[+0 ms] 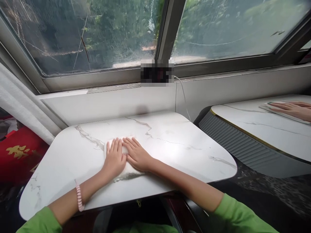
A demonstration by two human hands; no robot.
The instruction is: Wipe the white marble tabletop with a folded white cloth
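My left hand (114, 161) lies flat on a white cloth (130, 169), its fingers stretched toward the window. Beside it, my right hand (138, 156) also rests flat on the cloth, fingers extended and angled left. The two thumbs almost meet in the middle. Under both palms the cloth is spread on a white marble-patterned table (175, 152) with rounded corners. A pale pink coil band (79, 195) circles my left wrist.
Another person's hand (291, 108) lies on a cloth on a second marble-patterned table (257, 129) at right. A window (116, 38) runs along the back, with a white cable (183, 94) below it. A red bag (18, 150) and a white curtain (24, 103) are at left.
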